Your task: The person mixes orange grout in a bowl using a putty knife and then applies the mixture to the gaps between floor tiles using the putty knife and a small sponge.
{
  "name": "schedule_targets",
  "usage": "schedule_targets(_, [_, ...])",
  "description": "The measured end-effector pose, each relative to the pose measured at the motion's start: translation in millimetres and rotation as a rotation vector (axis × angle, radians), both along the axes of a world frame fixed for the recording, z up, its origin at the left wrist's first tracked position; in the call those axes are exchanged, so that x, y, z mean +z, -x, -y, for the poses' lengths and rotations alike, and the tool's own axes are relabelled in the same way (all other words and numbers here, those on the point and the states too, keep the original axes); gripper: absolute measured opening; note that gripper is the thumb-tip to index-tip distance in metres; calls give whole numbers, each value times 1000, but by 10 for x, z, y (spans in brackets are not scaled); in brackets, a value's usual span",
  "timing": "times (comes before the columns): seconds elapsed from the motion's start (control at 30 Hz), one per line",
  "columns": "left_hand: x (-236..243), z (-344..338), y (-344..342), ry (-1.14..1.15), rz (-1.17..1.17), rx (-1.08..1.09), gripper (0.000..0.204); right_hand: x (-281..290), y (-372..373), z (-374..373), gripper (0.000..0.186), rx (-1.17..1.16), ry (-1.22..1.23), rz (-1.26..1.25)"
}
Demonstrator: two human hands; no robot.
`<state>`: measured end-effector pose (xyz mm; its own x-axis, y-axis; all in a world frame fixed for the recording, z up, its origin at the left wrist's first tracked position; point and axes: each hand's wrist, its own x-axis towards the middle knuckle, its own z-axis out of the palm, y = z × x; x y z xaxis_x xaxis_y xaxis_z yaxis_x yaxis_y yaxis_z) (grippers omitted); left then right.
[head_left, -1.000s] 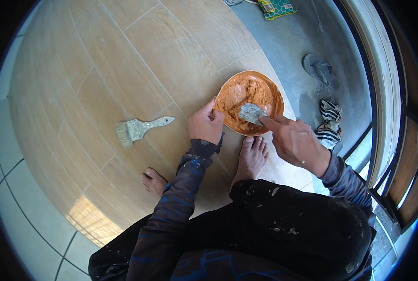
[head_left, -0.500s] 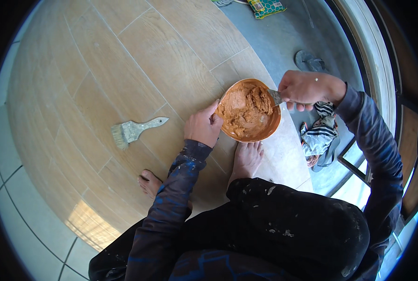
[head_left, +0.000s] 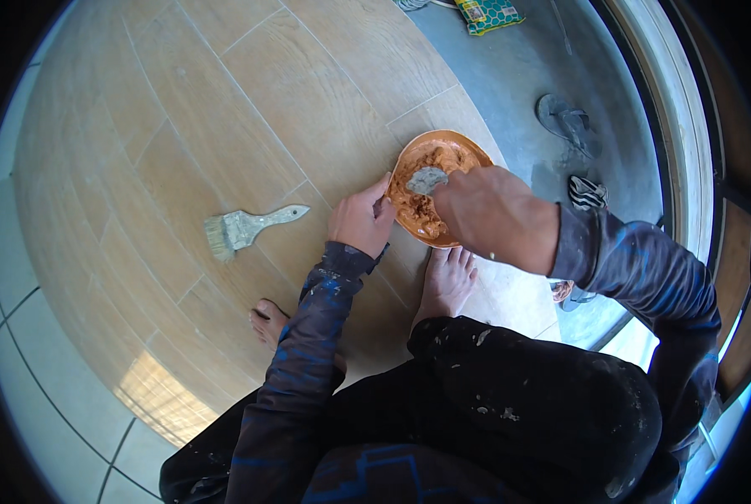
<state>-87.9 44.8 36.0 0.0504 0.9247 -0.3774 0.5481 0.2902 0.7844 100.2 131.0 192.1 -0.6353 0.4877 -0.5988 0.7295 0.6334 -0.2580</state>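
An orange bowl (head_left: 447, 134) holds thick orange-brown paste (head_left: 426, 212). My left hand (head_left: 360, 222) grips the bowl's left rim with thumb and fingers. My right hand (head_left: 503, 217), closed on the handle of a scraper, reaches over the bowl and hides much of its right side. The scraper's grey, crusted blade (head_left: 426, 179) rests in the paste near the middle. Left of my left hand, a pale, paint-stained flat brush (head_left: 245, 228) lies on the wood-look floor tiles (head_left: 182, 143).
My bare feet (head_left: 447, 286) are below the bowl. At right, a lower grey floor (head_left: 518, 101) holds a flip-flop (head_left: 564, 124), striped cloth (head_left: 588, 191) and a green-yellow package (head_left: 491, 15). A frame (head_left: 686, 168) borders the right; white tiles (head_left: 56, 378) lie at left.
My right hand went out to the bowl's right rim, then came back leftward and down over the bowl, bringing the blade into the middle. My left hand stays on the rim.
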Motion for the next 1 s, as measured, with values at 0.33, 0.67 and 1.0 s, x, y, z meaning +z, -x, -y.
schedule_targets(0.33, [-202,35,-4,64,176,119,41,-355,-922,928,56,-24,-286,76])
schedule_targets(0.67, [-77,7,49,75,206,16,37,-38,-543,337,31,-437,156,-355])
schedule_targets(1.0, [-76,56,-82,67,284,120,30,21,-124,766,58,-251,68,35])
